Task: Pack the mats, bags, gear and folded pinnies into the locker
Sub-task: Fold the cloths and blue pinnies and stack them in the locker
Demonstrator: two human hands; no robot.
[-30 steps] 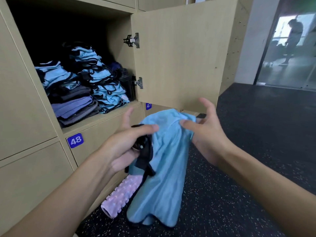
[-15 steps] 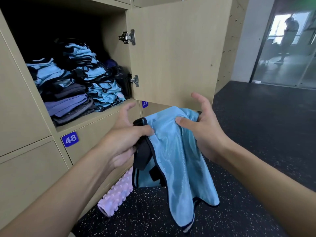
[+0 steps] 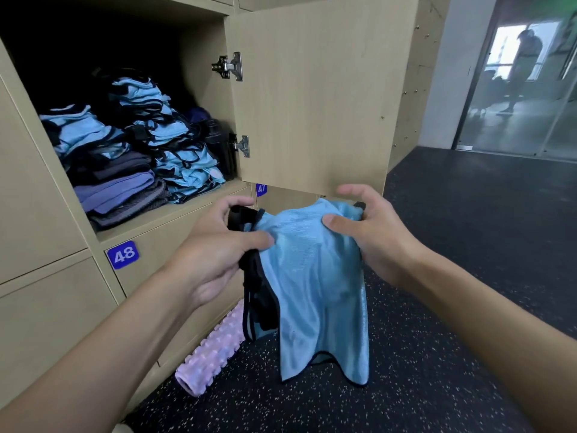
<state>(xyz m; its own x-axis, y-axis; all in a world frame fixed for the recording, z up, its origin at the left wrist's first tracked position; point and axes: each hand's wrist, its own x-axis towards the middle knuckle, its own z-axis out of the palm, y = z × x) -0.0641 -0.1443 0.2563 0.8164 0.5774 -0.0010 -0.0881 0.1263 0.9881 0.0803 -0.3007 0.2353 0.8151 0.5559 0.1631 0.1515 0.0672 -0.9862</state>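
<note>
As the hands draw apart compared with one second ago, the light blue mesh pinny with black trim (image 3: pixel 315 276) hangs flatter between them and is no longer a bunched bundle. The left hand (image 3: pixel 215 257) now sits at 9 o'clock of the cloth. Its fingers (image 3: pixel 256 240) are clamped on the black-edged corner, with the thumb on top. The right hand (image 3: pixel 377 242) is at 3 o'clock. Its thumb presses the front of the top edge and the other fingers curl behind, so this hand also pinches the cloth. The pinny is in the air, and its lower hem hangs free above the dark speckled rubber floor (image 3: pixel 437 307).

I judge that this spreading is the start of a fold: the top edge is stretched, so the next move probably brings the two corners together. The pinny is not yet folded and not yet packed. The open wooden locker (image 3: pixel 175 218) is at 10 o'clock from the hands, and its pale wooden door (image 3: pixel 318 95) stands open at 12 o'clock. Inside, stacks of folded blue pinnies (image 3: pixel 184 170) already lie on the shelf, beside folded purple and grey layers (image 3: pixel 121 189). A pink knobbly foam roller (image 3: pixel 212 354) lies on the floor at 7 o'clock of the pinny, near the locker base, so it also waits for packing.
</note>
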